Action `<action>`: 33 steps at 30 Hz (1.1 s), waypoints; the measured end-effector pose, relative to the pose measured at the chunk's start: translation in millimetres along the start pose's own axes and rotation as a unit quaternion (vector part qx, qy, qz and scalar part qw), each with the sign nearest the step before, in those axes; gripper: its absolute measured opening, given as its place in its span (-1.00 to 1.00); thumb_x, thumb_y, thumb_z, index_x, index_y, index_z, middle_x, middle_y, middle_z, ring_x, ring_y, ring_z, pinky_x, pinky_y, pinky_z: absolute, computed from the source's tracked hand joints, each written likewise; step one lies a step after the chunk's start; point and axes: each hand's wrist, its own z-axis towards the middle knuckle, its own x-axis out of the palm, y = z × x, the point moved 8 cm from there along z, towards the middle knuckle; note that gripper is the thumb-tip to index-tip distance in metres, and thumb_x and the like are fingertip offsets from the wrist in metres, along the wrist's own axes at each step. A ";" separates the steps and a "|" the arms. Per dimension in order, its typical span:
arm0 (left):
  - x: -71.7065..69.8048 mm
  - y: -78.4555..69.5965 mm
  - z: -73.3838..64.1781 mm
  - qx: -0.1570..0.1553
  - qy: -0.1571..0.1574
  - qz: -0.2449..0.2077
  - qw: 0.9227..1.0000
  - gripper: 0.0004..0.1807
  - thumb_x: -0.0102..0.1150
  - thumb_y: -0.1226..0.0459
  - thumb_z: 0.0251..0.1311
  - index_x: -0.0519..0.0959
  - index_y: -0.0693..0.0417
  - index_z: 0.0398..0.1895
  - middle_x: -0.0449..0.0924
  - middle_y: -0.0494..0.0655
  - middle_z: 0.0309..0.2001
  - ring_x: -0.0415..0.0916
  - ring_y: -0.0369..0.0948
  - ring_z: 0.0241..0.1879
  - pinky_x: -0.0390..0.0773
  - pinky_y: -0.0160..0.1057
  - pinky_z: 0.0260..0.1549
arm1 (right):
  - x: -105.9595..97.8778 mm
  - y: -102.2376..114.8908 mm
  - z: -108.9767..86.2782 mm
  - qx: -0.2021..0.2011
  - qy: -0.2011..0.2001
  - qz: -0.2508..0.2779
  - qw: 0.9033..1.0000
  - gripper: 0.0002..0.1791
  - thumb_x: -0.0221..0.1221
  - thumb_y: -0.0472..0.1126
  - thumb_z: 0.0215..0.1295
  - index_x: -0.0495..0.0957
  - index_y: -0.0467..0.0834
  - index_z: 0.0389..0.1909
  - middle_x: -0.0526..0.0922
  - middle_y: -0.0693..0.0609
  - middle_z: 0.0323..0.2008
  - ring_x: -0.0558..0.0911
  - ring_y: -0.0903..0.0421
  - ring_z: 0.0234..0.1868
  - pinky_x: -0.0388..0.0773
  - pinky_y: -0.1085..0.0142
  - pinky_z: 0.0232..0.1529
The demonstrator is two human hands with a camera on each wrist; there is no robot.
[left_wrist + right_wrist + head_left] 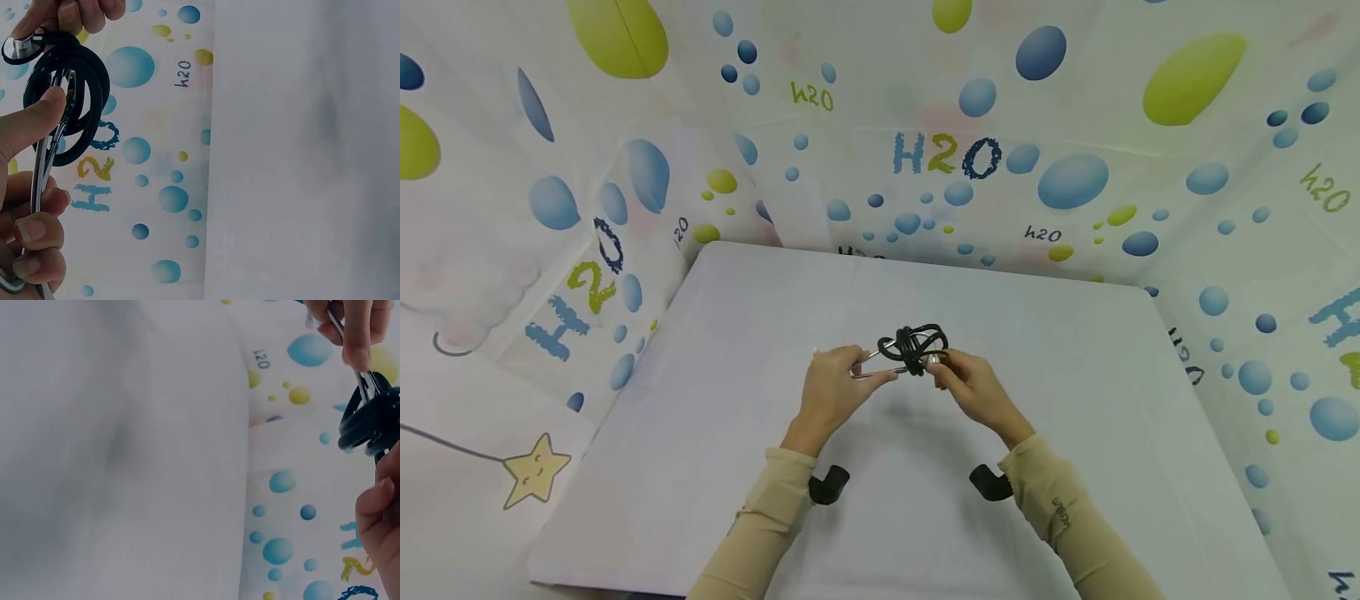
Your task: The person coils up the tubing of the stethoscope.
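A stethoscope [913, 352] with its black tubing wound into a bundle is held up over the white table, between both hands. My left hand [837, 385] grips the metal ear tubes [39, 169], thumb on one side and curled fingers on the other in the left wrist view. At the bundle's other end, my right hand [973, 389] pinches the silver chest piece [24, 47] between thumb and fingers. Loops of the tubing [369, 422] wrap round the metal tubes in the right wrist view. The left fingers partly hide the ear ends.
A white-covered table [715, 350] lies beneath the hands. Hanging sheets [880, 108] printed with drops and lettering enclose its back and sides. Black curved pieces [830, 485] stick out at both wrists.
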 end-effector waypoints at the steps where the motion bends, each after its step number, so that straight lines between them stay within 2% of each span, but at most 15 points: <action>1: -0.4 -0.8 -0.1 0.004 -0.005 -0.001 1.000 -0.58 0.53 0.07 -0.27 0.61 0.23 -0.54 0.43 -0.09 -0.70 0.25 -0.27 -0.68 0.54 0.08 -0.33 | 0.3 0.1 0.3 0.002 -0.010 -0.003 1.000 -0.89 0.03 -0.44 0.33 0.50 -0.31 -0.37 0.52 -0.03 -0.56 0.50 0.08 -0.51 0.48 0.34 -0.43; 3: -2.0 -2.8 -0.2 0.013 -0.017 -0.001 1.000 -0.58 0.53 0.07 -0.26 0.59 0.23 -0.56 0.39 -0.10 -0.71 0.22 -0.28 -0.69 0.52 -0.10 -0.48 | 0.4 1.2 0.6 0.008 -0.035 0.005 0.999 -0.87 -0.01 -0.45 0.35 0.48 -0.31 -0.38 0.48 -0.04 -0.60 0.47 0.08 -0.53 0.43 0.34 -0.47; 5: -3.5 -4.5 -0.3 0.020 -0.030 -0.001 0.999 -0.58 0.53 0.08 -0.26 0.56 0.22 -0.58 0.35 -0.12 -0.72 0.19 -0.29 -0.69 0.37 -0.25 -0.63 | -0.2 2.2 0.4 0.019 -0.065 0.024 0.997 -0.87 -0.05 -0.46 0.37 0.46 -0.35 -0.33 0.47 -0.10 -0.60 0.46 0.07 -0.54 0.41 0.33 -0.49; 8: -5.3 -5.9 -1.3 0.029 -0.048 0.002 0.998 -0.57 0.54 0.08 -0.27 0.52 0.21 -0.61 0.32 -0.12 -0.72 0.16 -0.30 -0.68 0.23 -0.35 -0.69 | -6.1 9.9 -0.9 0.046 -0.126 0.083 0.987 -0.86 -0.08 -0.46 0.39 0.43 -0.46 -0.28 0.46 -0.26 -0.57 0.46 0.11 -0.54 0.43 0.34 -0.48; 11: -4.2 -4.7 -4.4 0.030 -0.052 0.010 0.998 -0.56 0.55 0.09 -0.30 0.50 0.20 -0.63 0.31 -0.12 -0.73 0.13 -0.32 -0.68 0.19 -0.40 -0.68 | -9.8 18.4 -1.9 0.063 -0.162 0.113 0.978 -0.85 -0.03 -0.47 0.36 0.42 -0.54 -0.30 0.46 -0.32 -0.55 0.49 0.16 -0.54 0.48 0.39 -0.44; 16: -2.9 -0.8 -9.2 0.024 -0.051 0.023 0.998 -0.56 0.56 0.10 -0.33 0.50 0.21 -0.63 0.33 -0.10 -0.73 0.14 -0.32 -0.68 0.20 -0.41 -0.69 | -5.3 25.2 -0.3 0.049 -0.162 0.115 0.979 -0.89 0.06 -0.50 0.28 0.46 -0.54 -0.38 0.51 -0.34 -0.55 0.53 0.18 -0.55 0.53 0.42 -0.43; 19: -3.1 -0.4 -8.8 0.027 -0.046 0.032 0.998 -0.56 0.55 0.10 -0.31 0.51 0.22 -0.61 0.39 -0.06 -0.71 0.18 -0.30 -0.68 0.23 -0.39 -0.69 | -3.1 22.9 -0.3 0.026 -0.163 0.121 0.979 -0.93 0.08 -0.54 0.23 0.47 -0.54 -0.33 0.53 -0.37 -0.52 0.57 0.14 -0.55 0.55 0.39 -0.44; 22: -3.9 -0.2 -7.5 0.028 -0.039 0.039 0.998 -0.55 0.55 0.09 -0.30 0.50 0.23 -0.60 0.42 -0.04 -0.70 0.19 -0.29 -0.69 0.23 -0.39 -0.70 | 1.6 16.8 -0.8 -0.008 -0.135 0.117 0.984 -0.86 0.10 -0.59 0.18 0.46 -0.54 -0.23 0.55 -0.34 -0.50 0.59 0.03 -0.50 0.57 0.36 -0.38; 25: -5.5 0.5 -6.8 0.023 -0.037 0.036 0.998 -0.55 0.55 0.10 -0.31 0.51 0.25 -0.60 0.42 -0.02 -0.70 0.17 -0.29 -0.70 0.21 -0.39 -0.70 | 6.4 11.5 -1.0 -0.041 -0.097 0.101 0.989 -0.76 0.11 -0.61 0.15 0.44 -0.52 -0.12 0.54 -0.27 -0.48 0.60 -0.06 -0.45 0.58 0.34 -0.32; 28: -5.4 0.9 -6.2 0.022 -0.033 0.027 0.999 -0.56 0.56 0.11 -0.32 0.52 0.24 -0.60 0.39 -0.05 -0.72 0.15 -0.30 -0.70 0.18 -0.41 -0.70 | 4.8 13.5 -0.5 -0.083 -0.093 0.047 0.991 -0.74 0.15 -0.60 0.12 0.47 -0.47 -0.13 0.55 -0.18 -0.49 0.59 -0.01 -0.48 0.57 0.36 -0.37; 31: -3.0 0.6 -5.9 0.024 -0.025 0.024 0.999 -0.56 0.56 0.11 -0.32 0.53 0.24 -0.60 0.39 -0.06 -0.72 0.15 -0.31 -0.70 0.17 -0.42 -0.69 | 0.6 16.3 -0.6 -0.128 -0.119 -0.045 0.984 -0.77 0.26 -0.50 0.08 0.52 -0.39 -0.20 0.51 -0.08 -0.49 0.50 0.05 -0.49 0.47 0.39 -0.41; 33: -1.6 -0.8 -6.1 0.028 -0.021 0.025 0.999 -0.56 0.56 0.10 -0.31 0.53 0.24 -0.60 0.41 -0.05 -0.72 0.15 -0.31 -0.70 0.18 -0.42 -0.70 | -1.0 18.8 -0.2 -0.149 -0.132 -0.092 0.976 -0.80 0.28 -0.38 0.11 0.52 -0.35 -0.26 0.44 -0.10 -0.44 0.41 0.00 -0.39 0.36 0.35 -0.31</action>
